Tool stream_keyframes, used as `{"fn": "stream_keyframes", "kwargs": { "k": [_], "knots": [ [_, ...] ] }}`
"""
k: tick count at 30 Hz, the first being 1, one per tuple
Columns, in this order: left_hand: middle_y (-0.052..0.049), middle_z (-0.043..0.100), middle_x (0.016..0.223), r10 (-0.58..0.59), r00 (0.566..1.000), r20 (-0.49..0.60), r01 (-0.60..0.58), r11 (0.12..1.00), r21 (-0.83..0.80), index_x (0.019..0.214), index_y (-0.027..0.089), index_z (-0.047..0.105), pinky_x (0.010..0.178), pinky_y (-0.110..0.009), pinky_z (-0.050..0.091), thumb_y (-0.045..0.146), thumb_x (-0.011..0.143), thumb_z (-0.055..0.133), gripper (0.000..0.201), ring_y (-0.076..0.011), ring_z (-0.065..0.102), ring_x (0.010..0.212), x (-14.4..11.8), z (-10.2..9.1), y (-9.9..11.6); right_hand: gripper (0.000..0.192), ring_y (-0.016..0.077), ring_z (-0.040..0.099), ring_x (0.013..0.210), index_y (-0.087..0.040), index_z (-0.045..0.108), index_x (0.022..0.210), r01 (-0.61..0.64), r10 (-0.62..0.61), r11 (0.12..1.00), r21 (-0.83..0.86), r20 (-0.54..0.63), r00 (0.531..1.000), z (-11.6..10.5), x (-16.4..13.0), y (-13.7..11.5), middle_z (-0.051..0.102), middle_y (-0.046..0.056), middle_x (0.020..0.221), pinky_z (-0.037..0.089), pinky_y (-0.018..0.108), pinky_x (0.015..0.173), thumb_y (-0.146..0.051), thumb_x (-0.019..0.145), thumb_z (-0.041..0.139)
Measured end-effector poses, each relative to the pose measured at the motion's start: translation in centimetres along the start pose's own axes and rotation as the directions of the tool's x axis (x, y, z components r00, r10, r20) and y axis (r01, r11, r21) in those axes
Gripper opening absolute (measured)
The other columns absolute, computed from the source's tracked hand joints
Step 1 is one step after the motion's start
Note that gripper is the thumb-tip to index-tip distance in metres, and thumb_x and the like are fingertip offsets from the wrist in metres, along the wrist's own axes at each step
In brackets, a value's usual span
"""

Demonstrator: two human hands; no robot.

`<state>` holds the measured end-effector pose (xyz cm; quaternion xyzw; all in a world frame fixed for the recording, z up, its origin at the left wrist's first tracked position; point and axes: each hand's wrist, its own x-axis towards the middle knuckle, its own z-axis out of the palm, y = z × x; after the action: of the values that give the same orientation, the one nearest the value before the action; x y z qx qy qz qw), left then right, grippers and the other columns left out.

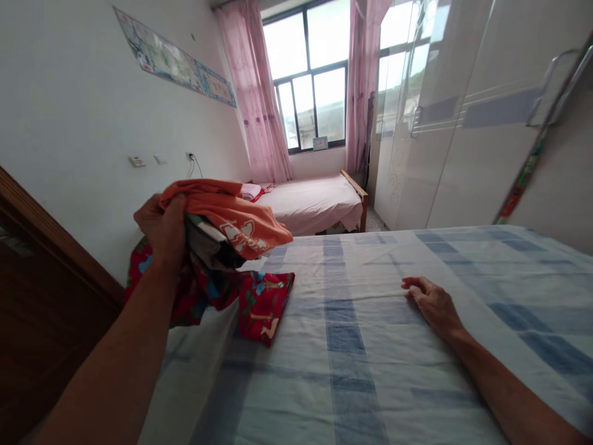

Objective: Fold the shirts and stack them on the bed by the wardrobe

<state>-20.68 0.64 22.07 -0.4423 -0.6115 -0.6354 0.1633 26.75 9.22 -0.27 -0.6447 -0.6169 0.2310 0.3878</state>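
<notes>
I've got one head cam only, looking fwd and down over the bed (352,346), close in at lower frame; window (308,80) far off, top centre.

Two bare forearms in view, no sleeves visible. Left hand (162,225) and right hand (430,303) both bare: no gloves, no rings, no watch or wristband seen on either wrist.

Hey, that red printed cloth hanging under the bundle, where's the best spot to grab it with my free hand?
Probably the loose corner of the red printed cloth lying on the checked bedsheet. It droops clear of the orange garment gripped by the left hand, so the right hand, resting flat on the sheet, could come from the right and pinch that edge.
</notes>
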Motion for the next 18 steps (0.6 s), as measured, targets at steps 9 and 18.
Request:
{"fn": "stream_keyframes", "kwargs": {
  "k": [9,18],
  "knots": [
    [-0.003,0.054,0.054,-0.092,0.894,0.438,-0.187,0.813,0.551,0.078,0.017,0.063,0.052,-0.026,0.031,0.042,0.076,0.051,0.028,-0.0185,0.051,0.052,-15.0,0.8,-11.1,0.031,0.0175,0.065,0.072,-0.023,0.065,0.095,0.056,-0.049,0.986,-0.155,0.046,0.998,0.6,-0.3,-0.2,0.071,-0.001,0.080,0.044,0.028,0.068,-0.030,0.072,0.044],
    [-0.013,0.067,0.084,-0.146,0.895,0.422,-0.265,0.587,0.765,0.109,0.014,0.056,0.064,-0.030,0.039,0.044,0.088,0.035,0.042,-0.0266,0.063,0.077,-15.6,0.7,-9.4,0.033,0.0187,0.064,0.074,-0.023,0.065,0.096,0.103,-0.096,0.977,-0.188,0.049,0.994,0.6,-0.3,-0.1,0.071,0.000,0.087,0.045,0.029,0.068,-0.031,0.071,0.044]
  ]
}}
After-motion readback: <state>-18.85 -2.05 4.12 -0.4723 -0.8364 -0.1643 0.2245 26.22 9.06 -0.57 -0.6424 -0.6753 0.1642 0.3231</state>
